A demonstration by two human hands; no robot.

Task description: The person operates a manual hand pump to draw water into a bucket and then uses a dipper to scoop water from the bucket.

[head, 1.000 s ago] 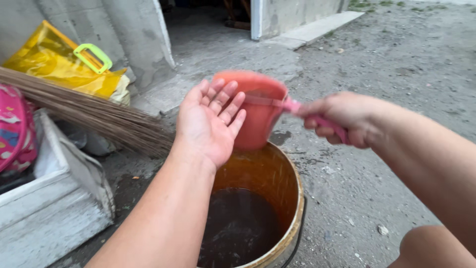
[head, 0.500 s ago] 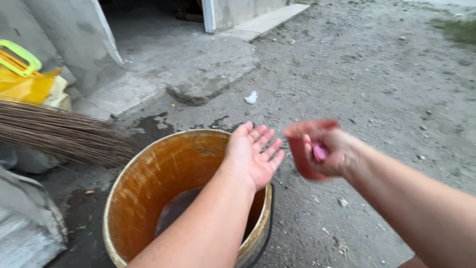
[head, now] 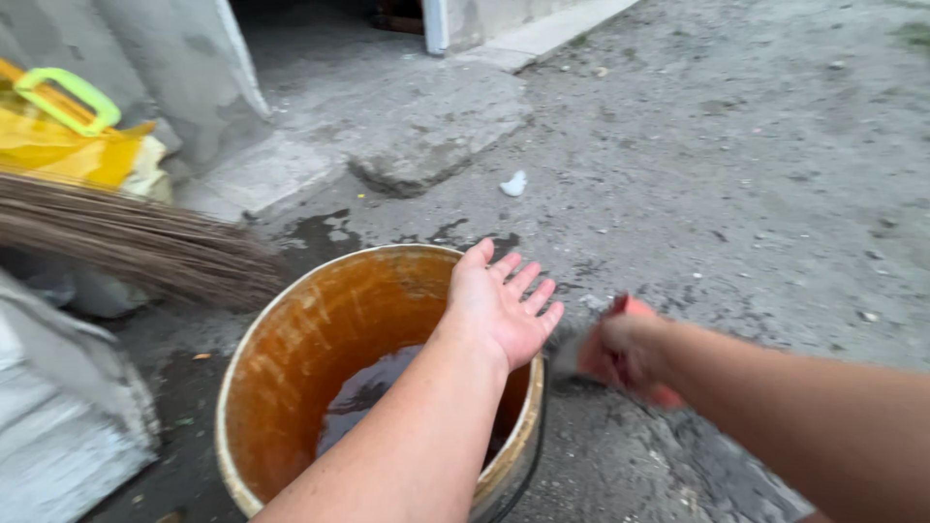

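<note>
My left hand (head: 502, 308) hangs open, palm up and fingers spread, over the far right rim of an orange bucket (head: 291, 358) that holds dark water. My right hand (head: 628, 351) is low by the ground to the right of the bucket, blurred, shut on a red plastic dipper (head: 647, 387) of which only bits show around my fingers. The ground under that hand looks dark and wet.
A stick broom (head: 126, 242) lies at the left, above a white wooden box (head: 58, 426). A yellow bag with a green handle (head: 58, 136) leans on the concrete wall. A scrap of white paper (head: 513, 183) lies on the gravelly concrete beyond the bucket.
My right hand has swung the dipper from above the bucket down to the ground at the right. My left hand stays open over the bucket's rim. My view has shifted right.
</note>
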